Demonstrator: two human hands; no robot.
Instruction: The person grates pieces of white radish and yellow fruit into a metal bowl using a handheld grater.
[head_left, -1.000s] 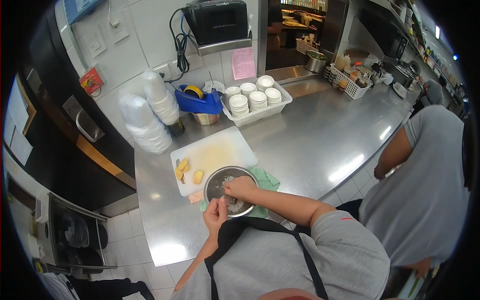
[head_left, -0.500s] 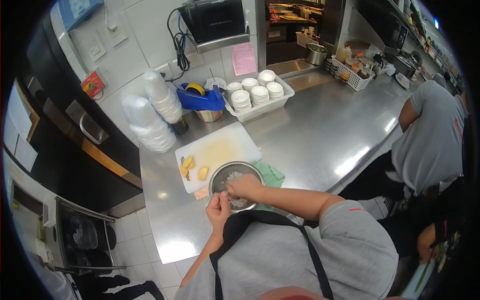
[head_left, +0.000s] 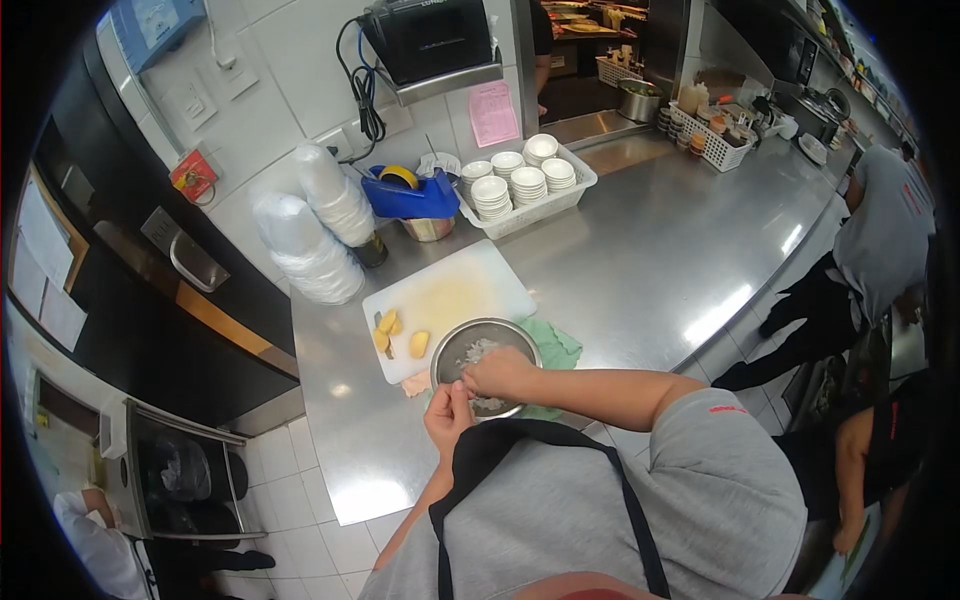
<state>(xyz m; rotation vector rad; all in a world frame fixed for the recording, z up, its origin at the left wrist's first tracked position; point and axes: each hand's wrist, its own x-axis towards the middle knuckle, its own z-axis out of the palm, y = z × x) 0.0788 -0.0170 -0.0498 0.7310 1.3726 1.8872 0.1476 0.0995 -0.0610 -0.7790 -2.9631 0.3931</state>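
Observation:
A round metal bowl (head_left: 453,350) stands close in front of me, with small whitish pieces (head_left: 481,348) inside. My right hand (head_left: 505,375) is over the bowl with its fingers closed; what they hold, if anything, is hidden. At the bowl's near left rim, my left hand (head_left: 447,415) is pinched, its fingertips next to the right hand. I cannot make out anything between them. A white cutting board (head_left: 480,270) lies behind the bowl. On its left part are several yellow pieces (head_left: 419,344). Green cloth (head_left: 555,347) shows beside and under the bowl.
A white basket (head_left: 545,213) holds stacked small white bowls (head_left: 528,185). Left of it are a blue tape dispenser (head_left: 412,195) and plastic-wrapped stacks (head_left: 310,260). The steel counter (head_left: 650,240) runs rightward. Co-workers stand at the right (head_left: 880,225) and lower left (head_left: 95,540).
My hands stay together at the bowl, with the right hand shifted slightly. The co-worker at the right has moved farther off. The view has shifted a little.

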